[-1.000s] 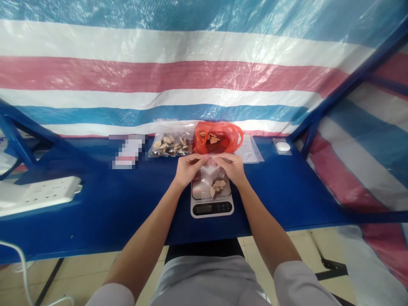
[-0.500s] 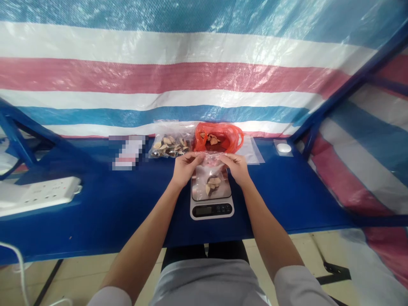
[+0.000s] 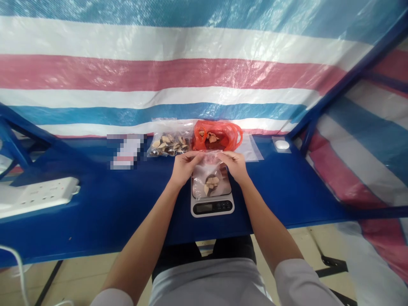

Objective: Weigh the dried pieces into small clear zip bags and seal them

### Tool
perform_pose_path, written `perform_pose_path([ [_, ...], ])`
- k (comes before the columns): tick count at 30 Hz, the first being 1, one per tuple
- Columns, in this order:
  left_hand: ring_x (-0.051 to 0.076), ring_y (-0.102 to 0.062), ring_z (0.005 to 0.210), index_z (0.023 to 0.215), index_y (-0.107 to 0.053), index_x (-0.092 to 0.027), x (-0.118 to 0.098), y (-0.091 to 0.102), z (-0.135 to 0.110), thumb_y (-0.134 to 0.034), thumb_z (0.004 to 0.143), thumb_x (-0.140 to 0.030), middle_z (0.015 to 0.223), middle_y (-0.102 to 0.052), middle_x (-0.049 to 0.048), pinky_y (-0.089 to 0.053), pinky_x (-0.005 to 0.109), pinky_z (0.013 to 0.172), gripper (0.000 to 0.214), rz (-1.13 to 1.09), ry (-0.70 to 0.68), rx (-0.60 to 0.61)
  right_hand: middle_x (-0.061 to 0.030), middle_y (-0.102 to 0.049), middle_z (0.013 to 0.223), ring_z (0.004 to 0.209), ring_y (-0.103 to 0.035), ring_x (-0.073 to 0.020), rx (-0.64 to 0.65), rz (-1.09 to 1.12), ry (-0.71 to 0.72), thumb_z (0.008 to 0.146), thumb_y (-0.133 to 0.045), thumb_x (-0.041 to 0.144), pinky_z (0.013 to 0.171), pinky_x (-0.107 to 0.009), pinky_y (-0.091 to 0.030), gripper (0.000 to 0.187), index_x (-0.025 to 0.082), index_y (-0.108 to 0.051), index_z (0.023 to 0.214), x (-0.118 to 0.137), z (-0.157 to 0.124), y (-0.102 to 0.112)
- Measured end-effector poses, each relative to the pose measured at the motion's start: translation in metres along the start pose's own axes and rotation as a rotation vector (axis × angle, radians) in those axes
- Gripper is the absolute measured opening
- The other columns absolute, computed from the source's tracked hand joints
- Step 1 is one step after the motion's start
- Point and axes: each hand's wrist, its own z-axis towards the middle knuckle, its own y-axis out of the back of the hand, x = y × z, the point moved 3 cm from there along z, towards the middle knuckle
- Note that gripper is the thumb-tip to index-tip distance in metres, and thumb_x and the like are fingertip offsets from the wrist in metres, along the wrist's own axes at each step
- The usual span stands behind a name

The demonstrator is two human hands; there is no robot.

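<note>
My left hand and my right hand each pinch a top corner of a small clear plastic bag. A few tan and brown dried pieces lie at the bottom of the bag. The bag hangs over the steel platform of a small white digital scale on the blue table. Whether the bag touches the platform I cannot tell. Just beyond my hands sit a clear bag of the same dried pieces and an open red plastic bag with more of them.
A white power strip lies at the table's left end, and a small white round object at the far right. Flat clear bags lie right of the red bag. A striped tarp backs the table; blue frame bars flank it.
My hands have moved slightly apart along the top of the small bag, stretching its mouth flat. The bag's contents settled a little lower over the scale.
</note>
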Motion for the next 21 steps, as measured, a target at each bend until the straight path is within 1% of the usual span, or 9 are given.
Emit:
perform_pose_path([
  [3,0.014,-0.061,0.061,0.078,-0.079,-0.015,-0.001,0.005,0.002,-0.08,0.071,-0.055,0.069,-0.072,0.0033,-0.051,0.026,0.06,0.04,-0.031,0.031,-0.011,-0.0014,-0.073,0.07,0.055,-0.067,-0.017,-0.04,0.014,-0.053,0.068,-0.077,0.055,0.051,-0.029,-0.058,0.037,0.019,-0.075,0.079,0.0,-0.002,-0.001],
  [6,0.012,-0.057,0.057,0.074,-0.077,-0.016,-0.001,0.01,0.002,-0.079,0.071,-0.054,0.064,-0.068,0.0013,-0.049,0.025,0.058,0.039,-0.059,0.035,-0.041,-0.0012,-0.075,0.073,0.054,-0.068,-0.0178,0.024,0.031,-0.132,0.073,-0.075,0.054,0.045,-0.027,-0.054,0.039,0.02,-0.075,0.094,-0.001,-0.007,-0.005],
  [7,0.012,-0.056,0.057,0.073,-0.077,-0.016,-0.001,0.012,0.003,-0.079,0.072,-0.053,0.063,-0.067,0.0007,-0.048,0.025,0.057,0.037,-0.074,0.035,-0.068,-0.0013,-0.076,0.076,0.057,-0.07,-0.018,0.059,0.033,-0.117,0.074,-0.074,0.052,0.048,-0.027,-0.056,0.038,0.021,-0.074,0.097,-0.001,-0.008,-0.007],
  [9,0.011,-0.054,0.057,0.072,-0.076,-0.016,0.0,0.015,0.003,-0.079,0.072,-0.051,0.064,-0.066,0.0003,-0.047,0.025,0.058,0.035,-0.113,0.037,-0.122,-0.0024,-0.078,0.085,0.07,-0.074,-0.0187,0.11,0.037,-0.02,0.074,-0.076,0.045,0.063,-0.029,-0.061,0.034,0.022,-0.074,0.099,0.002,-0.011,-0.012],
  [11,0.012,-0.055,0.06,0.072,-0.075,-0.016,-0.001,0.018,0.006,-0.079,0.072,-0.049,0.067,-0.067,0.001,-0.047,0.025,0.059,0.034,-0.148,0.029,-0.162,-0.0034,-0.079,0.09,0.082,-0.076,-0.0202,0.16,0.0,0.067,0.074,-0.078,0.04,0.077,-0.032,-0.061,0.032,0.021,-0.074,0.1,0.004,-0.011,-0.019],
  [14,0.013,-0.058,0.062,0.077,-0.076,-0.016,-0.004,0.027,0.012,-0.079,0.072,-0.048,0.07,-0.069,0.0023,-0.049,0.026,0.06,0.033,-0.166,0.018,-0.19,-0.0047,-0.079,0.092,0.087,-0.075,-0.0219,0.184,-0.063,0.133,0.076,-0.077,0.037,0.084,-0.036,-0.061,0.027,0.021,-0.075,0.097,0.008,-0.006,-0.032],
  [17,0.015,-0.061,0.063,0.08,-0.076,-0.016,-0.012,0.043,0.02,-0.073,0.079,-0.05,0.072,-0.071,0.0033,-0.052,0.028,0.064,0.034,-0.052,-0.045,-0.168,-0.0059,-0.079,0.093,0.083,-0.076,-0.0222,0.19,-0.052,0.125,0.078,-0.075,0.039,0.078,-0.035,-0.062,0.026,0.02,-0.076,0.096,0.012,0.008,-0.045],
  [19,0.017,-0.065,0.068,0.085,-0.076,-0.016,-0.018,0.059,0.024,-0.066,0.085,-0.051,0.077,-0.074,0.0048,-0.054,0.03,0.067,0.037,0.114,-0.119,-0.175,-0.0065,-0.079,0.094,0.081,-0.075,-0.0221,0.182,-0.048,0.126,0.079,-0.074,0.041,0.074,-0.035,-0.062,0.027,0.02,-0.076,0.096,0.016,0.021,-0.054],
  [21,0.02,-0.07,0.079,0.094,-0.076,-0.017,-0.024,0.078,0.028,-0.061,0.089,-0.05,0.087,-0.076,0.0065,-0.056,0.032,0.076,0.037,0.323,-0.183,-0.223,-0.0066,-0.078,0.097,0.082,-0.075,-0.0215,0.162,-0.044,0.158,0.079,-0.074,0.04,0.075,-0.034,-0.063,0.026,0.019,-0.076,0.095,0.023,0.037,-0.064],
])
